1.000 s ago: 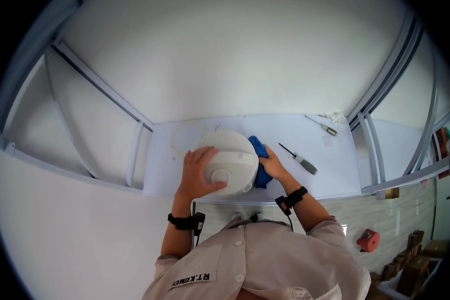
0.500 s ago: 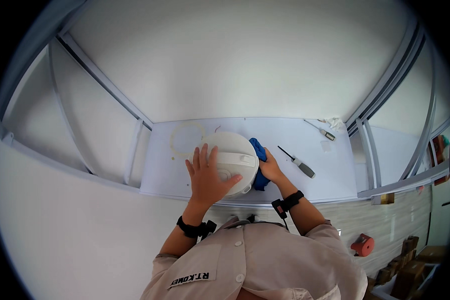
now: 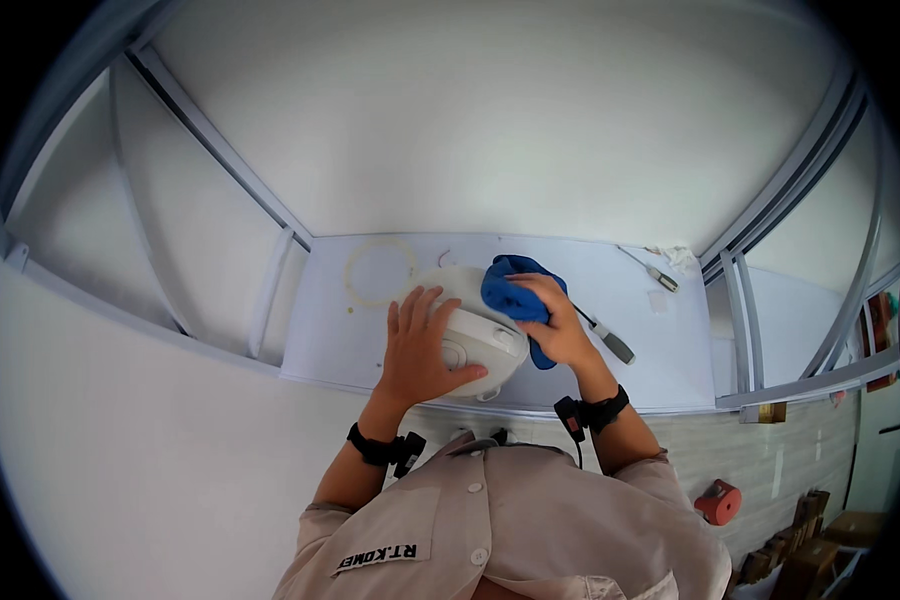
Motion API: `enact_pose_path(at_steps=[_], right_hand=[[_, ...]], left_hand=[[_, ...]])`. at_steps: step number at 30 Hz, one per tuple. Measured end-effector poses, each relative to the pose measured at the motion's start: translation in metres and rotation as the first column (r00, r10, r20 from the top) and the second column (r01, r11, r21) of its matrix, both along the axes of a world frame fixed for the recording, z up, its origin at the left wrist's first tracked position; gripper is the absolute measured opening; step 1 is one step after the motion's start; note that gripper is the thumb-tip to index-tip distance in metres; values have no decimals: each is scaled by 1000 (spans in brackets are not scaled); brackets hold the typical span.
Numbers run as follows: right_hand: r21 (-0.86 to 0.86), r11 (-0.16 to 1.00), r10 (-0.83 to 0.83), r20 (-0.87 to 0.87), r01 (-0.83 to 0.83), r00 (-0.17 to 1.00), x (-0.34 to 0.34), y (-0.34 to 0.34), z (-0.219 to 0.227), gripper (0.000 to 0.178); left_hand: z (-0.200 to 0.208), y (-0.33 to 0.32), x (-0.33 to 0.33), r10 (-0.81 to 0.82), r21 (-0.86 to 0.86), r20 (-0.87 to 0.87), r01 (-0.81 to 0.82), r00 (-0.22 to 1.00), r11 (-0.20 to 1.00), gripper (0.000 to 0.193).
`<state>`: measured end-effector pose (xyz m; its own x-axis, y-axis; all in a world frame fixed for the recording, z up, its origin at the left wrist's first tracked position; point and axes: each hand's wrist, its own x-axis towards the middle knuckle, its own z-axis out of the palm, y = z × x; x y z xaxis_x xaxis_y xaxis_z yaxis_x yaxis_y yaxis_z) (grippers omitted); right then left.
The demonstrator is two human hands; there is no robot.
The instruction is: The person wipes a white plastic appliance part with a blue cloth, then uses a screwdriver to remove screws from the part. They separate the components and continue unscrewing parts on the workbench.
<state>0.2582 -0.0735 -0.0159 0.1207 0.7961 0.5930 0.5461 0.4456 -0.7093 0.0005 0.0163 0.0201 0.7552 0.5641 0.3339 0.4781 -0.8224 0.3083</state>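
A round white lidded appliance, like a rice cooker (image 3: pixel 482 345), stands on the white table (image 3: pixel 660 365), with a raised handle bar across its top. My left hand (image 3: pixel 415 350) lies spread over the left side of the lid, fingers apart. In my right hand (image 3: pixel 562 325) is a bunched blue cloth (image 3: pixel 513 295), pressed to the lid's far right rim. Part of the cloth hangs down the appliance's right side. Black straps with small devices circle both wrists.
Right of the cloth lies a grey-handled screwdriver (image 3: pixel 613 343). Farther back are a second screwdriver (image 3: pixel 662 280) and crumpled white plastic (image 3: pixel 678 258). A thin yellowish ring (image 3: pixel 348 278) lies at the far left. Metal frame posts (image 3: pixel 270 290) flank the table.
My right hand has carried the cloth from the appliance's right side up onto its far right rim. The lid's handle bar sits at a steeper slant. My left hand stays on the lid.
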Motion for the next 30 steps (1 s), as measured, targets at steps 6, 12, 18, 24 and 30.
enact_pose_path(at_steps=[6,12,18,24,30], right_hand=[[-190,977,-29,-555,-92,831,-7,7,-35,48],[-407,886,-213,-780,-220,589,0,19,-73,36],[-543,799,-310,-741,-259,596,8,28,-102,52],[-334,878,-86,-814,-343,574,15,39,-41,48],[-112,994,22,290,12,957,-21,30,35,54]], left_hand=[[6,15,-4,-75,-24,-14,74,997,997,98],[5,20,-6,-93,-31,4,93,996,995,97],[5,24,-6,-115,-29,15,115,993,993,94],[11,29,-10,-207,-82,-1,206,978,975,95],[8,29,-9,-201,-59,5,201,980,978,103]])
